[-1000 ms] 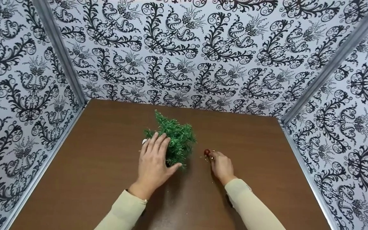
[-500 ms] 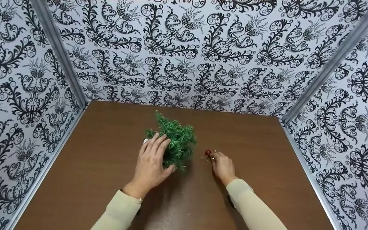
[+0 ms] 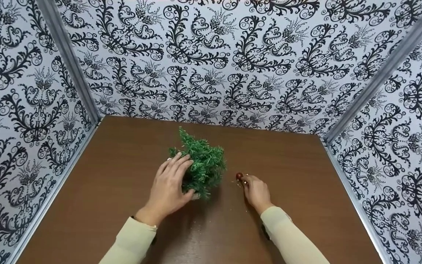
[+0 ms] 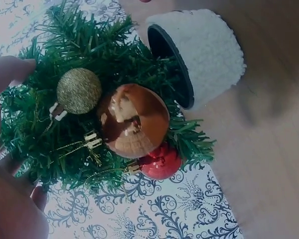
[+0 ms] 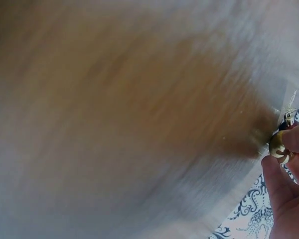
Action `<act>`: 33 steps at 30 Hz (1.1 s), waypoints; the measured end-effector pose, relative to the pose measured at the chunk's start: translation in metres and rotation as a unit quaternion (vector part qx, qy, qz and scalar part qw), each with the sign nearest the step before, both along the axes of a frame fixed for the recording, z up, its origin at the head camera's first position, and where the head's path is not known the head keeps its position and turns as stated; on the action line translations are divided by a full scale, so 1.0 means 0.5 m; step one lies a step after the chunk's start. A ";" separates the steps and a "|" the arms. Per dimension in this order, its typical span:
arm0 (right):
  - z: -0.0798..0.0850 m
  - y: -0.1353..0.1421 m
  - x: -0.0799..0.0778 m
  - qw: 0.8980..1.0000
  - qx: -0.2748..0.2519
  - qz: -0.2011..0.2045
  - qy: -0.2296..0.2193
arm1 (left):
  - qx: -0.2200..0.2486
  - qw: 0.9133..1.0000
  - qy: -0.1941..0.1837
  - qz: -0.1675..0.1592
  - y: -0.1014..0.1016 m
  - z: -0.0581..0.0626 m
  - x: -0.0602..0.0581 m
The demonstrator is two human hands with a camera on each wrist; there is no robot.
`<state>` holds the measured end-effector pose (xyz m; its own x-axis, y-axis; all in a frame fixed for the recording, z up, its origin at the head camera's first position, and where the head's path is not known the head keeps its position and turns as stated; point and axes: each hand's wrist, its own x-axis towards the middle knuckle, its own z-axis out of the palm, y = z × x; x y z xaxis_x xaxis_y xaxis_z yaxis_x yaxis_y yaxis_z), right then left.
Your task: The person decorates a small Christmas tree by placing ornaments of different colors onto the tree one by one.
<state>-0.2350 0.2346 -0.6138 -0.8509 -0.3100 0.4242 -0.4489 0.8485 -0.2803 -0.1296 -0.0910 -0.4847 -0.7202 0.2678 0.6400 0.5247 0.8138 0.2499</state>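
Closely against spread left hand (image 3: 167, 189), green tree (image 3: 206, 167), gold bauble (image 5: 276, 144) pinched in right hand (image 3: 258, 191).

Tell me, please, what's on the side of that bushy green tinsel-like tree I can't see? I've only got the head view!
Observer: The left wrist view shows three balls on the tree: a glittery gold ball, a shiny copper-coloured ball and a shiny red ball.
Operator: Cool! What's at its bottom?
Observer: A black-rimmed, rough white round pot.
Operator: And what's in the right hand?
Observer: The right wrist view shows it pinching a shiny gold rounded ornament.
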 end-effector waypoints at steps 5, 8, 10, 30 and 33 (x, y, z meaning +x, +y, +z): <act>0.001 -0.001 0.002 1.000 -0.006 -0.002 -0.003 | 0.006 1.000 0.002 0.018 0.010 0.001 0.001; 0.001 0.002 0.001 1.000 -0.005 -0.002 -0.003 | 0.016 0.999 0.014 0.042 0.028 -0.002 -0.001; 0.001 0.004 0.000 1.000 -0.004 -0.004 -0.002 | 0.020 0.998 0.021 0.059 0.041 -0.005 -0.002; -0.003 -0.001 0.002 1.000 -0.016 -0.004 -0.015 | 0.008 0.992 0.023 0.120 0.066 -0.008 0.012; -0.005 0.000 0.002 1.000 -0.019 -0.005 -0.016 | 0.005 0.994 0.020 0.111 0.061 -0.008 0.012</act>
<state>-0.2341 0.2347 -0.6162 -0.8675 -0.2854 0.4075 -0.4305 0.8412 -0.3273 -0.1234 -0.0604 -0.4887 -0.7345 0.0988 0.6714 0.3430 0.9077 0.2417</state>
